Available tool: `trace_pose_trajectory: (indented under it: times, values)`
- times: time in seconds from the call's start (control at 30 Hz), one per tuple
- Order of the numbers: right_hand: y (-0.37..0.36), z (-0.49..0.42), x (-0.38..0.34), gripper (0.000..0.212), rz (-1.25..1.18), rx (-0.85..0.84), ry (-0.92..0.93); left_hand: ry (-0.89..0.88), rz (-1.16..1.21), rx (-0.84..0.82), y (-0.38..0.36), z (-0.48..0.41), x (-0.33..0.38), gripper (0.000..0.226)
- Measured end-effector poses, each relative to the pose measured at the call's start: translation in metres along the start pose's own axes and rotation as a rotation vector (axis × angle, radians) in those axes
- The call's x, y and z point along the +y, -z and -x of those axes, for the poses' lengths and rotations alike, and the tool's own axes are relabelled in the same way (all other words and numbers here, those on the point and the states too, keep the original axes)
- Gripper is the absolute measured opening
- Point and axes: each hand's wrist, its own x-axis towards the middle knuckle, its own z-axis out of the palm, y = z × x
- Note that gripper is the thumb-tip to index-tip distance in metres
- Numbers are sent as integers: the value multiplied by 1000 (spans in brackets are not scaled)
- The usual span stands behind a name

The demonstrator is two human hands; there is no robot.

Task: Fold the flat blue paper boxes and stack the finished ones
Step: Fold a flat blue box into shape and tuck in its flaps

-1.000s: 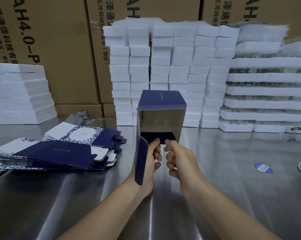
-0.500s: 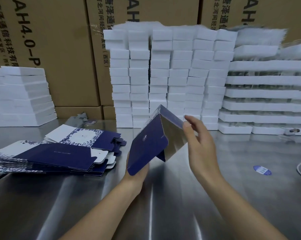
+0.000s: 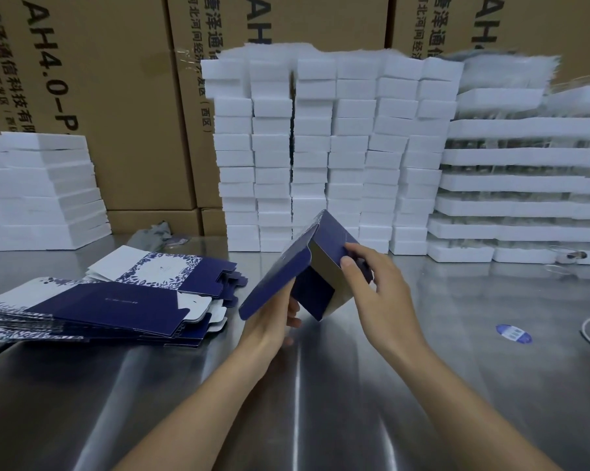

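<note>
Both hands are clasped on one thing: the left hand (image 3: pixel 273 322) grips the tilted blue box (image 3: pixel 280 273) from beneath, the right hand (image 3: pixel 378 287) pinches its upper panel (open end facing the person), above the tabletop (image 3: pixel 456 368), the pile of flat boxes (image 3: pixel 117 300) lying nearer the left hand.

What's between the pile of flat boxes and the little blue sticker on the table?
The half-folded blue box, held by the left hand and the right hand, in the head view.
</note>
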Motion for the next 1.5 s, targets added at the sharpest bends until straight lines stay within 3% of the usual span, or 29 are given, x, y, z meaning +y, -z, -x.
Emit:
trace_pose_trajectory:
  times: [0.07, 0.2, 0.33, 0.47, 0.6, 0.7, 0.77, 0.83, 1.03, 1.13, 1.2, 1.23, 1.5]
  values:
    - [0, -2, 4, 51, 51, -8, -7, -7, -37, -29, -1, 3, 6, 89]
    - [2, -4, 11, 59, 134, -17, -28, -55, -49, -44, 1, 6, 8, 101]
    - [3, -5, 17, 50, 158, 0, -40, -205, -140, -11, 0, 6, 5, 69]
    - [4, -6, 25, 38, 185, 76, -111, -368, -56, -78, 0, 7, 5, 91]
    - [9, -10, 33, 13, 249, 8, -161, -521, 13, -40, 0, 13, 10, 62]
    - [7, -6, 35, 31, 123, -172, -372, -600, 107, 3, -3, 17, 10, 38]
    - [2, 0, 29, 40, -24, -281, -603, -619, 112, 8, -6, 17, 8, 49]
    - [-4, 3, 26, 40, -72, -290, -716, -588, 125, 11, -10, 18, 4, 65]
    - [-15, 8, 18, 37, -338, -78, -683, -280, 102, 70, -16, 21, 4, 100]
    - [-15, 9, 6, 44, -415, -77, -699, -53, 78, -93, -19, 26, 6, 69]
    - [-17, 10, 0, 46, -418, -68, -676, 8, 54, -167, -21, 27, 5, 33]
    - [-18, 11, -2, 46, -400, -58, -655, 4, 51, -182, -22, 28, 4, 27]
    - [-21, 14, -15, 42, -349, -91, -629, -47, 223, -104, -26, 33, 7, 33]
